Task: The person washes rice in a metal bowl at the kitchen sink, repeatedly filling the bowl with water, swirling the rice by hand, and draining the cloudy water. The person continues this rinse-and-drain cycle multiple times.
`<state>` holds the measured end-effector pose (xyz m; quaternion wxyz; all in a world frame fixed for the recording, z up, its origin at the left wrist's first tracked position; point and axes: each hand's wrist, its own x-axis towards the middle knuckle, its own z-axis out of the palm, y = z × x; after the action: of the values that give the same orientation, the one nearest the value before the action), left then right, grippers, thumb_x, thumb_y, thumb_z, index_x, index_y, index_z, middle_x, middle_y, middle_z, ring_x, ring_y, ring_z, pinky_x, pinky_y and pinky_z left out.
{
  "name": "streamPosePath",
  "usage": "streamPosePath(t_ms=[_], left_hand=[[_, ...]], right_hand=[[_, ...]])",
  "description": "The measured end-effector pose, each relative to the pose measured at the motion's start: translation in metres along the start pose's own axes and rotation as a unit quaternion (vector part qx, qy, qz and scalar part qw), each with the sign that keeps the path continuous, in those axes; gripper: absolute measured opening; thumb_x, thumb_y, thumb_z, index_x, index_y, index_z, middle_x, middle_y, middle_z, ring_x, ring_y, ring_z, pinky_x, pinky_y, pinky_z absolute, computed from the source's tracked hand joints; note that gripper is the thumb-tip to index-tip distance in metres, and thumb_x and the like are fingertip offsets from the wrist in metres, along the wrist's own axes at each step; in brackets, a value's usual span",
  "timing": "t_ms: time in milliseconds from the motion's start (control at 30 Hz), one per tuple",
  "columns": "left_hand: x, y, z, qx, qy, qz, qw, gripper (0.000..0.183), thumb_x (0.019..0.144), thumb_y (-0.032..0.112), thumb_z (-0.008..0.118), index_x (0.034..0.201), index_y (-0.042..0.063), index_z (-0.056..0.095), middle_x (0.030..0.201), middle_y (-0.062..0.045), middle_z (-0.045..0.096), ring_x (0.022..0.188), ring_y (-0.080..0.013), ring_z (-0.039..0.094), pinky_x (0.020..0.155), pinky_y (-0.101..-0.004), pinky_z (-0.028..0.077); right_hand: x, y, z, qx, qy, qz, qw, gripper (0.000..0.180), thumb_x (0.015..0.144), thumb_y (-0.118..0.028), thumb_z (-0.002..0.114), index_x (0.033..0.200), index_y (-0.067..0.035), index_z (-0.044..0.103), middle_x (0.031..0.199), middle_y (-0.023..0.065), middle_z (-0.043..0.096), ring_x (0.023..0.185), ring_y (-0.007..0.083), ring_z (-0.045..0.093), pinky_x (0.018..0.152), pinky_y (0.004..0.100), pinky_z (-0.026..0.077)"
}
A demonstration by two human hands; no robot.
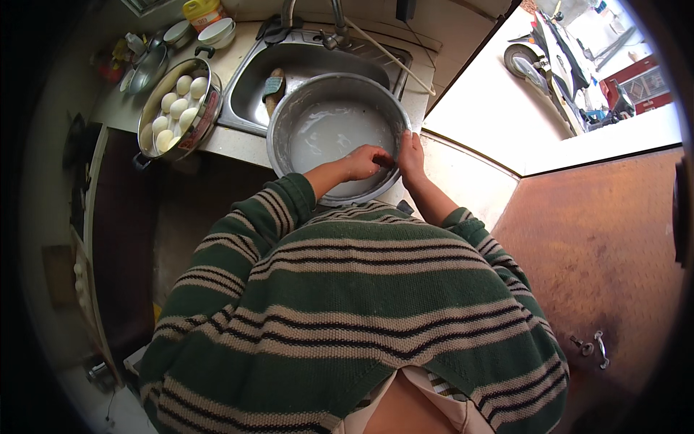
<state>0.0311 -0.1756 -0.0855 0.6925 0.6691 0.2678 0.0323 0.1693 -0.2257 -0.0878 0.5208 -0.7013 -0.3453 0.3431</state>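
Note:
A large round metal basin rests over the front right part of the steel sink, with cloudy whitish water in it. My right hand grips the basin's right rim, thumb and fingers around the edge. Inside the basin, near that same wall, my left hand reaches over the water with bent fingers; its fingertips are partly hidden, and I cannot tell whether it holds anything. In the sink, left of the basin, lies a long brownish object with a green band around it.
To the left, a two-handled steel pot holds several white, rounded pieces. Bowls and a yellow container stand behind it. A faucet and a pale hose are at the back. A brown door stands at the right, by a doorway.

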Motion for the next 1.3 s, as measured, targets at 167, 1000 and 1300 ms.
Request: streamPosePath(t_ms=[167, 1000, 1300], left_hand=[[0.021, 0.021, -0.004, -0.035, 0.153, 0.117, 0.981, 0.054, 0.065, -0.013, 0.043, 0.118, -0.001, 0.043, 0.122, -0.011, 0.042, 0.115, -0.0187, 0.039, 0.095, -0.0292, 0.033], [0.016, 0.014, -0.002, 0.078, 0.109, 0.137, 0.982, 0.040, 0.064, -0.013, 0.040, 0.099, 0.001, 0.054, 0.099, -0.006, 0.054, 0.094, -0.0162, 0.052, 0.085, -0.0269, 0.040], [0.039, 0.021, -0.010, -0.005, 0.257, 0.163, 0.953, 0.051, 0.063, -0.015, 0.043, 0.112, -0.001, 0.047, 0.116, -0.009, 0.044, 0.110, -0.0194, 0.045, 0.095, -0.0291, 0.034]], right_hand=[[0.002, -0.001, -0.001, 0.016, -0.021, 0.004, 1.000, 0.034, 0.090, -0.031, 0.034, 0.097, -0.002, 0.049, 0.084, 0.0075, 0.051, 0.078, 0.0151, 0.046, 0.072, 0.0278, 0.037], [0.004, 0.000, -0.003, -0.069, -0.013, -0.022, 0.997, 0.038, 0.088, -0.034, 0.033, 0.095, 0.001, 0.047, 0.088, 0.0225, 0.054, 0.086, 0.0356, 0.052, 0.072, 0.0401, 0.039], [0.008, 0.002, -0.001, -0.053, -0.014, -0.019, 0.998, 0.039, 0.088, -0.035, 0.034, 0.095, 0.002, 0.047, 0.088, 0.0227, 0.054, 0.086, 0.0357, 0.052, 0.073, 0.0397, 0.039]])
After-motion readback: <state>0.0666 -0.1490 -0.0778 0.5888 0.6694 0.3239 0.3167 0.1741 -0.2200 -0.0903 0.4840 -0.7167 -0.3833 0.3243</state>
